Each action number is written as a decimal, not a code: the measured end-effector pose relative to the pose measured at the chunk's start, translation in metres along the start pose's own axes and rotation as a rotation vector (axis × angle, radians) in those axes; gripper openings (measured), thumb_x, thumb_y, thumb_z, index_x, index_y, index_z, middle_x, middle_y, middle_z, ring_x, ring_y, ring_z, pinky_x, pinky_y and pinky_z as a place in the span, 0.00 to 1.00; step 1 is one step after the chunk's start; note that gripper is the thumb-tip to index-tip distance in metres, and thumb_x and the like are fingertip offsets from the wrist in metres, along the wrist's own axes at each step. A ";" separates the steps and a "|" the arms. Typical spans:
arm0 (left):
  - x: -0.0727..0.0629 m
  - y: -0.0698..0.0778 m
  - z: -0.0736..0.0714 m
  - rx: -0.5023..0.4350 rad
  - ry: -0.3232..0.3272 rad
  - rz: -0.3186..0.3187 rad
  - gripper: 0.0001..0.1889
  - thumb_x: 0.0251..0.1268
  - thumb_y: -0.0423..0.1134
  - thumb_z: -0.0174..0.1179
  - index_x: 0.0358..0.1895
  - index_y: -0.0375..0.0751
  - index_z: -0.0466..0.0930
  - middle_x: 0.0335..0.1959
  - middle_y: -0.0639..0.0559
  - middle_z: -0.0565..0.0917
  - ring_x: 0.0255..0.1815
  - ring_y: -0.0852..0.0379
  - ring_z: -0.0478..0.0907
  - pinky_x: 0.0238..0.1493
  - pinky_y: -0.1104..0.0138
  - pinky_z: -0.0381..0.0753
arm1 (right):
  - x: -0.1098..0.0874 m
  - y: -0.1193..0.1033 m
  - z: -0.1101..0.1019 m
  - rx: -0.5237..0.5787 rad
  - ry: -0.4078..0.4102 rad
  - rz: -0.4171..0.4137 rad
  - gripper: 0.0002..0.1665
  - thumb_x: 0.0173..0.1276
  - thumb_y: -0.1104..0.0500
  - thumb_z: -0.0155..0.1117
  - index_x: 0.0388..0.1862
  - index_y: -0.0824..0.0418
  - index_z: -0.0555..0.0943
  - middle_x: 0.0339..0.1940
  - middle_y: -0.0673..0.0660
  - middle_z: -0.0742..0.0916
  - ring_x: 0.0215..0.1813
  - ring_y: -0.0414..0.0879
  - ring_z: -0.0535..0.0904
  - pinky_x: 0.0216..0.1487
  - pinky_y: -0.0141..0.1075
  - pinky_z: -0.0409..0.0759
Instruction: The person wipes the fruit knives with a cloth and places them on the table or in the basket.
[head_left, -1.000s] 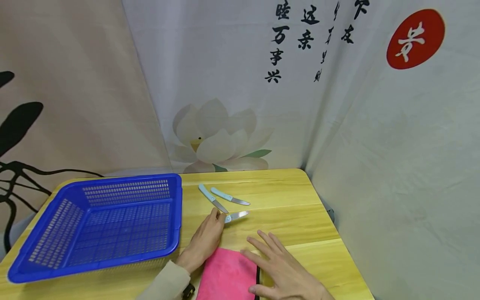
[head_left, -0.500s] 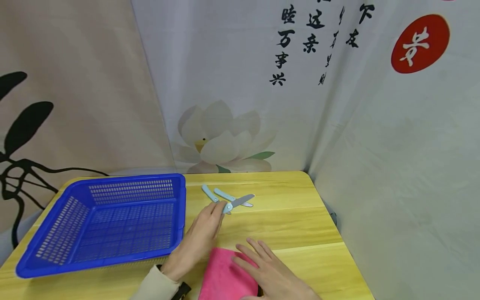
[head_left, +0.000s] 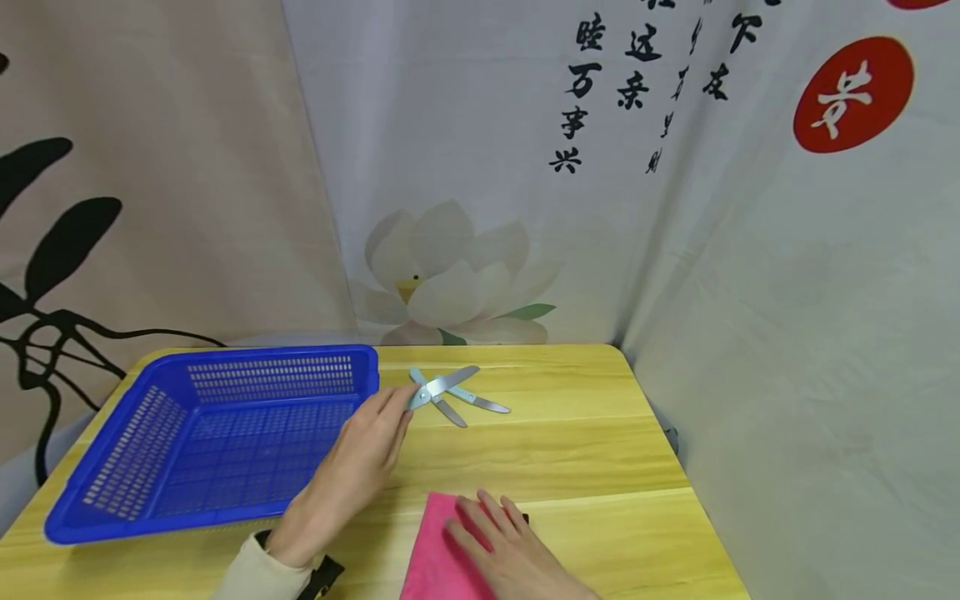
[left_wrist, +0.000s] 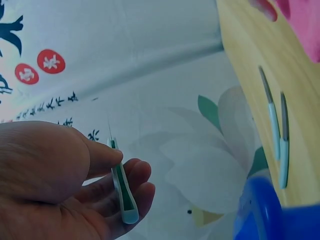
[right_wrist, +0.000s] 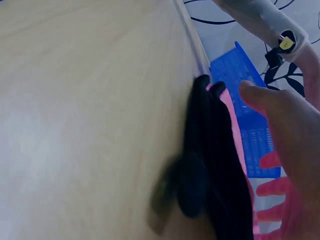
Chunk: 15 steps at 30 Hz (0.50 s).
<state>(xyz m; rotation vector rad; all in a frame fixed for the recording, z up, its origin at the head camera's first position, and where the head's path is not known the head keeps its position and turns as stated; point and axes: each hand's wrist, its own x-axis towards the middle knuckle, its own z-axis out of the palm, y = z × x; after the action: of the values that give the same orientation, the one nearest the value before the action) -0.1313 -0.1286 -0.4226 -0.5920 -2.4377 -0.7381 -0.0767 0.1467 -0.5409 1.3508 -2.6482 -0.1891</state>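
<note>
My left hand (head_left: pixel 356 458) pinches a folding knife (head_left: pixel 420 397) by its light blue handle, between thumb and fingers. Its blade is out and points away to the right. In the left wrist view the held knife (left_wrist: pixel 122 187) appears edge-on, with a green slot along the handle. Behind it two similar knives lie on the table, one with its blade (head_left: pixel 452 412) toward me, the other with its blade (head_left: pixel 491 406) toward the right. My right hand (head_left: pixel 517 554) spreads its fingers over a pink cloth pouch (head_left: pixel 435 542). Black edging (right_wrist: pixel 230 175) runs along the pouch's side.
A blue plastic basket (head_left: pixel 206 525) stands on the left of the wooden table (head_left: pixel 585 433), close beside my left forearm. A pale printed curtain (head_left: pixel 465 167) hangs right behind the table.
My left hand has lifted the knife from the table and carried it left and away, toward the basket. My right hand has slid slightly left and nearer over the pouch.
</note>
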 end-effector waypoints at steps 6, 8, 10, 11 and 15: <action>-0.003 -0.006 -0.006 0.007 -0.008 -0.018 0.19 0.79 0.22 0.65 0.68 0.32 0.84 0.47 0.42 0.89 0.46 0.50 0.87 0.45 0.55 0.93 | 0.004 -0.010 0.012 0.019 -0.018 0.010 0.56 0.80 0.13 0.38 0.93 0.43 0.61 0.91 0.59 0.69 0.84 0.62 0.75 0.76 0.57 0.82; -0.005 -0.008 -0.007 0.003 -0.006 -0.021 0.18 0.78 0.22 0.65 0.67 0.33 0.84 0.45 0.43 0.88 0.43 0.53 0.84 0.42 0.57 0.92 | 0.005 -0.011 0.015 0.013 -0.018 0.009 0.55 0.79 0.12 0.37 0.93 0.40 0.61 0.90 0.59 0.69 0.83 0.62 0.74 0.76 0.58 0.82; -0.007 -0.009 -0.008 0.003 0.003 -0.015 0.19 0.77 0.21 0.66 0.66 0.33 0.85 0.43 0.45 0.87 0.40 0.55 0.81 0.40 0.59 0.91 | 0.006 -0.011 0.015 0.023 -0.017 0.007 0.53 0.79 0.12 0.37 0.92 0.37 0.62 0.90 0.59 0.69 0.82 0.63 0.75 0.74 0.58 0.83; -0.008 -0.010 -0.008 0.005 0.008 -0.014 0.19 0.77 0.21 0.66 0.66 0.33 0.85 0.42 0.46 0.86 0.39 0.56 0.80 0.39 0.60 0.90 | 0.006 -0.010 0.015 0.027 -0.014 0.004 0.53 0.79 0.12 0.38 0.92 0.36 0.62 0.89 0.58 0.70 0.81 0.63 0.75 0.73 0.57 0.83; -0.011 -0.012 -0.008 0.006 0.022 -0.009 0.18 0.76 0.21 0.67 0.65 0.33 0.85 0.40 0.48 0.85 0.38 0.58 0.78 0.37 0.61 0.88 | 0.009 -0.009 0.016 0.052 0.043 0.009 0.48 0.80 0.13 0.43 0.89 0.33 0.66 0.85 0.56 0.74 0.74 0.58 0.78 0.67 0.53 0.84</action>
<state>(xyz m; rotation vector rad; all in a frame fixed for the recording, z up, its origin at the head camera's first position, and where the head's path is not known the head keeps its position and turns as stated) -0.1265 -0.1458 -0.4277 -0.5681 -2.4231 -0.7371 -0.0781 0.1350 -0.5576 1.3421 -2.6404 -0.0901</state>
